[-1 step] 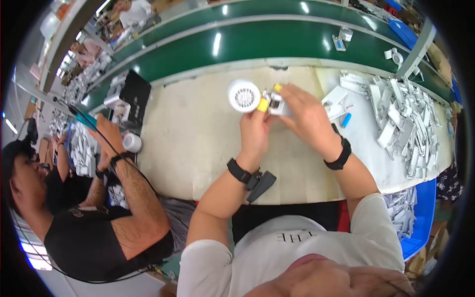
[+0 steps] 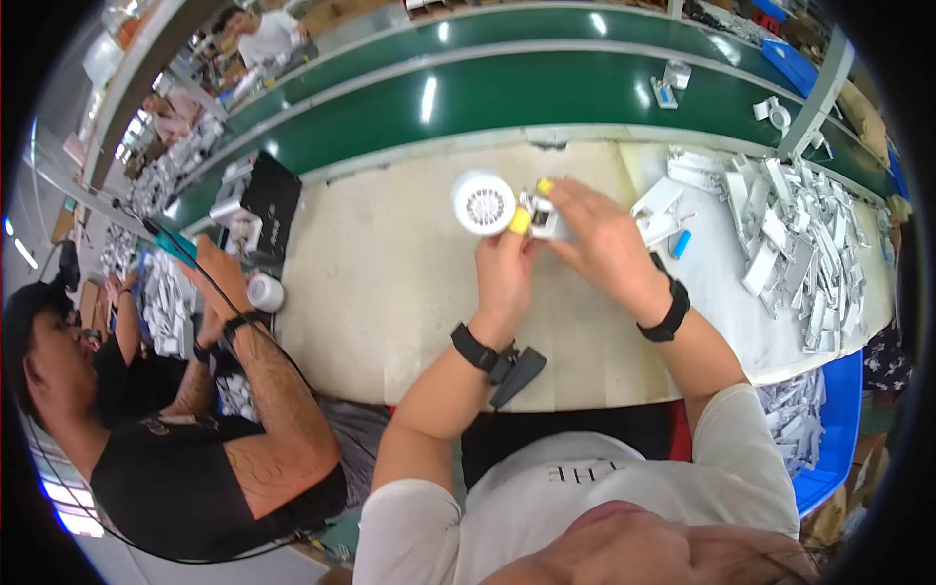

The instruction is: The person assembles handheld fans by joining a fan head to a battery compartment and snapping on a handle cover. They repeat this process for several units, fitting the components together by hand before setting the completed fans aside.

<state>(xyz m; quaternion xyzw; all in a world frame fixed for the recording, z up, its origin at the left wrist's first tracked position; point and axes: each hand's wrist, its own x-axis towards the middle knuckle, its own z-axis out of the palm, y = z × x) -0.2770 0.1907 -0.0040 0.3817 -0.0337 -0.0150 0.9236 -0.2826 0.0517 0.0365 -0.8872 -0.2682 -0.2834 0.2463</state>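
A green conveyor [image 2: 526, 83] spans the top of the frame, above a pale worktable [image 2: 351, 253]. At lower left sits a co-worker in black [image 2: 195, 487]. A heap of white parts [image 2: 804, 244] covers the right of the table, with a blue bin [image 2: 846, 419] below it, and a black box [image 2: 278, 210] stands at upper left.

Just above the frame's centre, the right hand [image 2: 609, 239] curls thumb and fingers partway around the body of a white device with a round grille [image 2: 487, 207]. The left hand [image 2: 504, 273] pinches it near its round head, fingers nearly closed. Yellow covers [image 2: 520, 220] seem to cap fingertips. A blue cylinder [image 2: 682, 244] lies near thin wires, right of the hands.

The head juts past the grip, so a loose pinch could let it tip or drop. A knock could roll the cylinder and tug any wire joined to it.

Pale lettering marks the black box; dark letters, upside down, cross the wearer's white T-shirt [image 2: 604, 487].
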